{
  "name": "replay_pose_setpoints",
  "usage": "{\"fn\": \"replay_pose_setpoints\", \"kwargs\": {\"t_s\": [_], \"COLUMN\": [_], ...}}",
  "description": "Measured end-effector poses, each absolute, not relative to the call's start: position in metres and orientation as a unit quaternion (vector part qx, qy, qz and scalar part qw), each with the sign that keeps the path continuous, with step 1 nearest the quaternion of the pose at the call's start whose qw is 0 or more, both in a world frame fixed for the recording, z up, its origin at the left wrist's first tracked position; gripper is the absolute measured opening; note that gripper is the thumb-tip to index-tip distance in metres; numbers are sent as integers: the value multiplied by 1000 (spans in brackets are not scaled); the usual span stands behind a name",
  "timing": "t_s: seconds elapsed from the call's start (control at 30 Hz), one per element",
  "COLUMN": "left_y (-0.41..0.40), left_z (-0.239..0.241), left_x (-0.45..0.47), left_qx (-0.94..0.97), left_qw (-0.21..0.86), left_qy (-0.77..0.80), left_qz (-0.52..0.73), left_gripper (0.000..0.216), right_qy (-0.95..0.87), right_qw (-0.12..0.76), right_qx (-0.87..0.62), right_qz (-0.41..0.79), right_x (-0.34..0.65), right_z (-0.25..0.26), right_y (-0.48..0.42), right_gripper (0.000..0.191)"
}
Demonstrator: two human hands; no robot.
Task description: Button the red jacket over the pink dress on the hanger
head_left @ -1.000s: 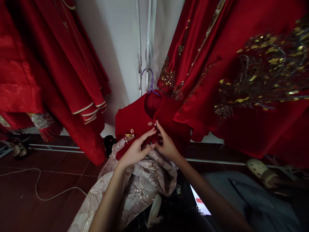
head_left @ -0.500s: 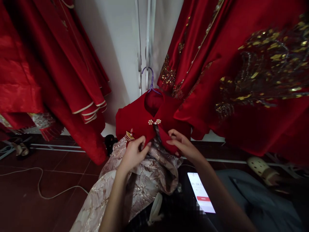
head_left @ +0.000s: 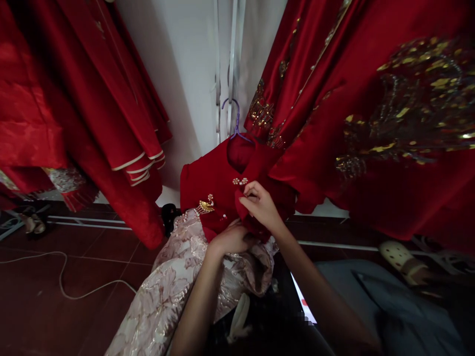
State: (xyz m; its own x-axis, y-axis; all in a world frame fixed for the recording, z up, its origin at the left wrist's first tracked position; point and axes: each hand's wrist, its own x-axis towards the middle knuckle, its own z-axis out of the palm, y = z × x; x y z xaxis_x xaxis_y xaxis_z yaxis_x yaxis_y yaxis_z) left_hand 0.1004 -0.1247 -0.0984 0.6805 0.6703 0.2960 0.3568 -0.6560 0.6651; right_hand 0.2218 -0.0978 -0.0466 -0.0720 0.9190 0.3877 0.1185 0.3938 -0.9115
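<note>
A short red jacket (head_left: 208,173) hangs on a purple hanger (head_left: 237,121), its neck fastened by a pearl-beaded clasp (head_left: 240,181). My right hand (head_left: 261,205) is closed, pinching the jacket's front edge just below that clasp. Lower down, at the hem, is my left hand (head_left: 230,240), its fingers mostly hidden by the red cloth and by the hand itself. A gold brooch (head_left: 207,205) with bead strings sits on the jacket's left front. Pale, shiny floral brocade fabric (head_left: 170,287) lies below the jacket, behind my left forearm.
Red garments (head_left: 111,99) hang on the left. On the right hangs a red gown (head_left: 319,113) with gold sequins. A phone (head_left: 303,299) glows beside my right forearm. A pale clog (head_left: 399,259) lies at right; a cable (head_left: 65,277) crosses the tiled floor.
My left hand has moved right, under the clasp, and its fingers are now hidden. My right hand has shifted up and left with the jacket edge. The left front now lies flatter.
</note>
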Motion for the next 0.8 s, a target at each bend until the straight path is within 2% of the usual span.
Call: {"fn": "replay_pose_setpoints", "kwargs": {"t_s": [0.07, 0.13, 0.27, 0.37, 0.43, 0.53, 0.8], "left_y": [-136, -142, -131, -117, -111, -106, -102], "left_z": [-79, -62, -59, -77, -86, -93, -94], "left_x": [82, 61, 26, 12, 10, 14, 23], "left_qx": [876, 858, 746, 644, 632, 626, 551], "left_qw": [359, 377, 263, 207, 249, 311, 362], "left_qy": [212, 224, 418, 515, 510, 474, 478], "left_qz": [242, 269, 448, 527, 527, 535, 581], "left_gripper": [17, 18, 15, 16, 18, 20, 19], "right_qy": [-644, -638, -616, -653, -677, -677, -676], "right_qw": [544, 541, 533, 506, 479, 464, 462], "right_qx": [-430, -435, -418, -440, -449, -440, -401], "right_qz": [323, 334, 403, 353, 333, 364, 411], "right_x": [214, 205, 185, 174, 172, 173, 176], "right_z": [-56, -60, -61, -67, -74, -85, -90], "right_y": [-91, -88, -83, -78, -75, -72, -73], "right_gripper": [20, 18, 19, 22, 24, 28, 34]}}
